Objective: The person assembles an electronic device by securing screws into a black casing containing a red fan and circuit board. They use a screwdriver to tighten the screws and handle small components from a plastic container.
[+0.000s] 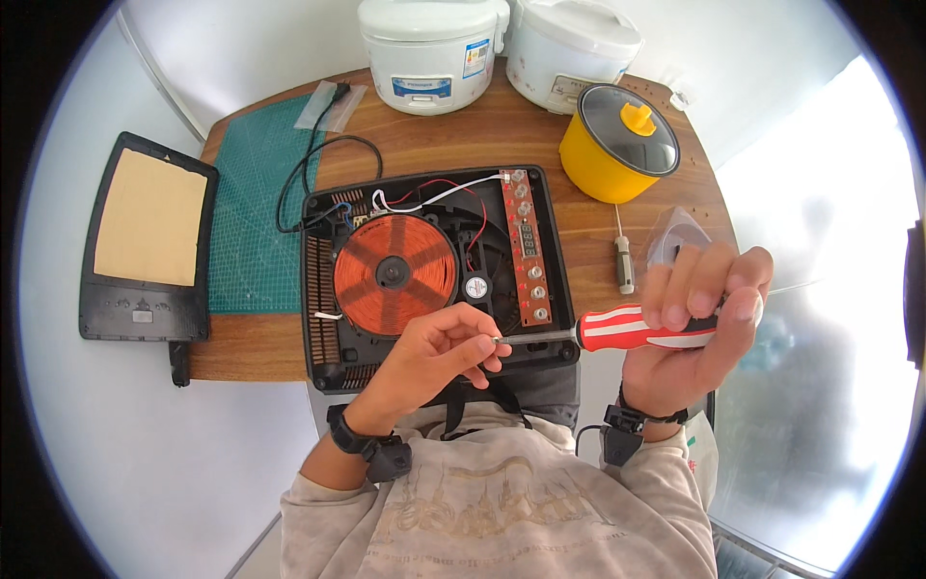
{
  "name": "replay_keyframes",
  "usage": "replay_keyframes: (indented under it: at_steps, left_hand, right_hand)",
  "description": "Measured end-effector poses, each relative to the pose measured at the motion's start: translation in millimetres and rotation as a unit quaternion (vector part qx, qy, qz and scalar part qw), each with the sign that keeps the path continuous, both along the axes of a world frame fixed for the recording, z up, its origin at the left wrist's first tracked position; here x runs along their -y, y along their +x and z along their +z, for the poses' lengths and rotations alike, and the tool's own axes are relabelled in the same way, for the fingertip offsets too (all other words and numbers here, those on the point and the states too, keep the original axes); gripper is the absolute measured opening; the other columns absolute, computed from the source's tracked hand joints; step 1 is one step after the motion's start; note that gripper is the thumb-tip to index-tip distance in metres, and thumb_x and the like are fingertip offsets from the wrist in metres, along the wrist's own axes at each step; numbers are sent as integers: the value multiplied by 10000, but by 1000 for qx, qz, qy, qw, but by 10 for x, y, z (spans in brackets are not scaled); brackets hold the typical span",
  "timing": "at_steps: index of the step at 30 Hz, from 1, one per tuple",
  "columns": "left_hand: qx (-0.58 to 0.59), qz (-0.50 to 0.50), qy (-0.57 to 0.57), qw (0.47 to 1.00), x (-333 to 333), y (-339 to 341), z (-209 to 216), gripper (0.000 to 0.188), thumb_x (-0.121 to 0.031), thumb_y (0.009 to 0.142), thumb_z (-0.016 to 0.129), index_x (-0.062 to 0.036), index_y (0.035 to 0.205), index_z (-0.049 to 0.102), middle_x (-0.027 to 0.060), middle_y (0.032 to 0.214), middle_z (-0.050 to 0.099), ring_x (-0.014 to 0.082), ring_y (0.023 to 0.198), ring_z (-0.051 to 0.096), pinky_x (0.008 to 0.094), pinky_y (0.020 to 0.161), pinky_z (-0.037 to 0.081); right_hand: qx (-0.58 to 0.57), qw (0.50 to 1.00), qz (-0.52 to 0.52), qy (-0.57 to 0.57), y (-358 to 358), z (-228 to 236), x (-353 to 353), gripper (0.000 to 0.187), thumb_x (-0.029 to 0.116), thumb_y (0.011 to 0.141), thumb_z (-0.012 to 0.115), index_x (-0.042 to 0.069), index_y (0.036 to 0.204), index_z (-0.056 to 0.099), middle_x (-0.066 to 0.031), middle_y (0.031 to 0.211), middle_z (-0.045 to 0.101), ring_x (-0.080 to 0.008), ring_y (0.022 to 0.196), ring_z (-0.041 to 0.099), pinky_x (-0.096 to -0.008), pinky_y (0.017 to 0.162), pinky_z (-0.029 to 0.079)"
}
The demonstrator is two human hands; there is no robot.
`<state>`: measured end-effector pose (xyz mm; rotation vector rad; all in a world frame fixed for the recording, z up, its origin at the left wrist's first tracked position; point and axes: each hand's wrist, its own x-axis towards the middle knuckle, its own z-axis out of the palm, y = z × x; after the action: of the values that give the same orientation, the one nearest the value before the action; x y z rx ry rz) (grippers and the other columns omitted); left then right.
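My right hand [699,318] is wrapped round the red, white and black handle of a screwdriver [617,328], held level with its shaft pointing left. At the shaft's tip, my left hand [434,357] pinches a small metal piece that looks like a screw [496,340], mostly hidden by the fingertips. Both hands are over the near edge of an opened induction cooker [318,357]. Inside its black housing lie a round copper coil [395,241], a red control board [528,261] with a small display, and white and red wires.
The cooker's black top cover [145,309] lies far left, beside a green cutting mat [256,212]. Behind stand two white rice cookers [429,58] and a yellow pot [603,154] with a glass lid. A second screwdriver [624,265] and a clear plastic bag [675,232] lie right.
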<state>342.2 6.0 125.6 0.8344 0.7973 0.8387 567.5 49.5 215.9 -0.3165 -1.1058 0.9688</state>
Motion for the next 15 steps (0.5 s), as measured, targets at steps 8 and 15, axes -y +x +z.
replay_keyframes:
  at_steps: [8, 15]
  left_hand:
    - [-60, 11, 66, 996, 30, 53, -48, 136, -142, 1038, 618, -27, 1110, 628, 97, 998, 705, 143, 876, 697, 291, 690, 619]
    - [-50, 56, 71, 995, 40, -2, -81, 137, -131, 1042, 612, -18, 1118, 627, 88, 991, 697, 138, 858, 692, 279, 689, 615]
  right_hand:
    - [48, 999, -3, -4, -23, -52, 23, 227, 236, 1039, 587, 83, 1033, 419, -83, 838, 562, -158, 663, 550, -306, 581, 497]
    - [213, 974, -38, -64, 82, -54, -10, 484, 389, 905, 741, 38, 1123, 489, -138, 969, 640, -164, 788, 637, -282, 678, 506]
